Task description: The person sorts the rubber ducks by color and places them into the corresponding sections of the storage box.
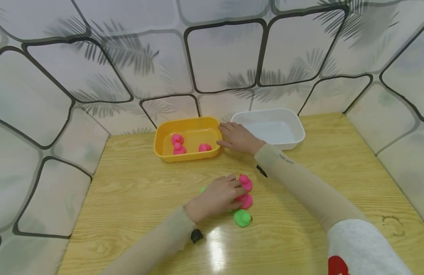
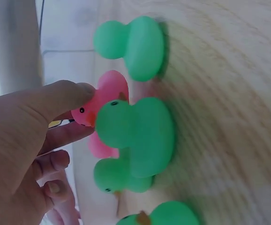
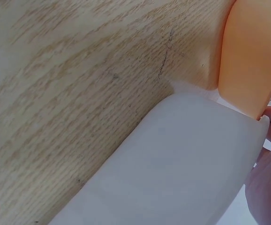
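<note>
My left hand point(image 1: 217, 196) has a pink duck point(image 2: 102, 101) pinched between thumb and fingers, right in the little pile of ducks mid-table, with green ducks point(image 2: 140, 129) crowding round it and another green duck point(image 1: 243, 218) sitting just beside the pile. My right hand point(image 1: 237, 138) lies with relaxed fingers between the yellow tub point(image 1: 164, 152) and the white tub point(image 1: 294, 143), touching the yellow one's side. Three more pink ducks point(image 1: 178, 145) sit in the yellow tub, all on the wooden table point(image 1: 129, 198).
</note>
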{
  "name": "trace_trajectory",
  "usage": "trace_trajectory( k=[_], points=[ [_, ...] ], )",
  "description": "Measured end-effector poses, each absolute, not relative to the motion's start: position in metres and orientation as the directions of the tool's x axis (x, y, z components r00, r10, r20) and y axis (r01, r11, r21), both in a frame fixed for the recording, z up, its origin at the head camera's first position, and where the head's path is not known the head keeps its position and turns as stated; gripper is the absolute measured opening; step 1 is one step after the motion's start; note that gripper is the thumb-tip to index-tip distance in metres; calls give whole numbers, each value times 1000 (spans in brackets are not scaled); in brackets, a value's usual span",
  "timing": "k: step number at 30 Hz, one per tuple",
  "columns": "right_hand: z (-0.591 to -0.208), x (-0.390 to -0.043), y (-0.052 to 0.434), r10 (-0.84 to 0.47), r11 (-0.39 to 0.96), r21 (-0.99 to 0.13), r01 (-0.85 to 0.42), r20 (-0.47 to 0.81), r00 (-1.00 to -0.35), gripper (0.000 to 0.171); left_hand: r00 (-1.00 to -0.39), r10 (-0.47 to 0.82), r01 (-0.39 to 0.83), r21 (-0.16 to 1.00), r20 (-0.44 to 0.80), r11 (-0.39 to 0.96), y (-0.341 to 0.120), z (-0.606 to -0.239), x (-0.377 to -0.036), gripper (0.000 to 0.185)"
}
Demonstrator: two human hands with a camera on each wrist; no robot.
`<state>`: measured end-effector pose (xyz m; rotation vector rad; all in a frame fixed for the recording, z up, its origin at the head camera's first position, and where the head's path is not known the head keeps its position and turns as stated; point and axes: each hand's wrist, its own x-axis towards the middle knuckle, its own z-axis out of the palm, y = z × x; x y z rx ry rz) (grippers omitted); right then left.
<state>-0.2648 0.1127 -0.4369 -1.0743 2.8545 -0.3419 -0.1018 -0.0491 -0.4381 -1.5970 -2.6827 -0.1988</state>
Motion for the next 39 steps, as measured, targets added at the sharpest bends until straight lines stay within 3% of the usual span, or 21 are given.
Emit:
trace_trajectory(
  k=[15,20,32,39],
  points=[
    [-437,-271,114,-660,731,-217,-647,15,-751,66,-533,833,842,190,146,505,-72,-402,-130,28],
    [-437,-268,114,-660,733,-206,-649,16,-751,66,-553,813,832,160,181,531,-88,-395,-144,28],
    [-440,-268,111,-656,738,-219,-638,-9,-755,68,-680,688,731,163,254,662,-138,-379,-188,24],
    [-437,-266,111,-653,741,-220,-634,-17,-758,69,-767,608,641,207,204,739,-154,-374,-210,29]
  ],
)
